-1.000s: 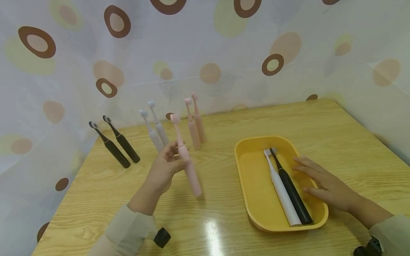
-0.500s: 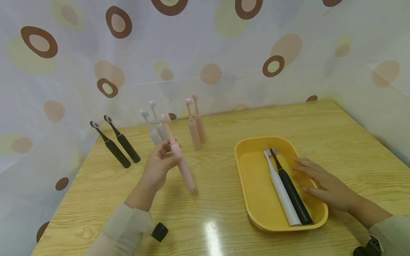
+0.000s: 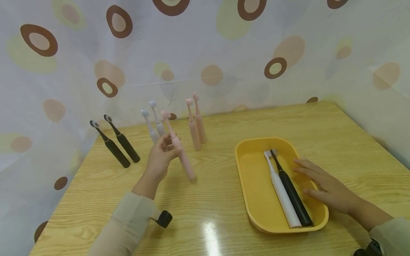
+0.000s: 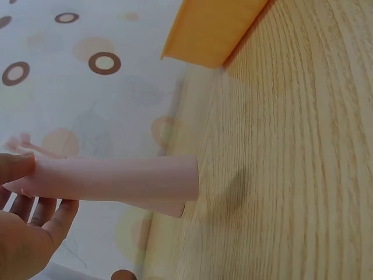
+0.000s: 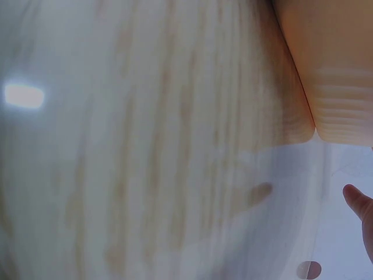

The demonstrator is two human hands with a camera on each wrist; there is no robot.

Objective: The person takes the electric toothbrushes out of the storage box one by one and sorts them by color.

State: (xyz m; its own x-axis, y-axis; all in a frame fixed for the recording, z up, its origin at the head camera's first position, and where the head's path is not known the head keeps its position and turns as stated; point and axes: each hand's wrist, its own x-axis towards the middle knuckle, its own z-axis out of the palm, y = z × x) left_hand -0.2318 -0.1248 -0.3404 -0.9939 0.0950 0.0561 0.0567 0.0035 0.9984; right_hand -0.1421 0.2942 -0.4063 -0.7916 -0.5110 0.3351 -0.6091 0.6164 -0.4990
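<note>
My left hand point(image 3: 161, 156) pinches a pink electric toothbrush point(image 3: 184, 159) by the upper handle, its brush head tilted up and to the left. In the left wrist view the thumb and fingers grip the pink handle point(image 4: 116, 178), whose base is raised off the table. Resting at the right rim of a yellow tray point(image 3: 253, 213), my right hand point(image 3: 330, 186) has its fingers extended over the edge. Inside the tray lie a white toothbrush point(image 3: 283, 195) and a black toothbrush point(image 3: 295, 197), side by side. In the right wrist view only a fingertip point(image 5: 356, 201) shows.
Two black toothbrushes point(image 3: 116, 153) stand at the left of the wooden table point(image 3: 217, 192). Behind my left hand are two pale white toothbrushes point(image 3: 153, 135), partly hidden. Two pink toothbrushes point(image 3: 194, 135) stand just right of them. A patterned curtain point(image 3: 179, 42) closes off the back.
My left hand has carried the pink toothbrush left and slightly farther back, toward the standing white ones. The right hand and tray have stayed in place.
</note>
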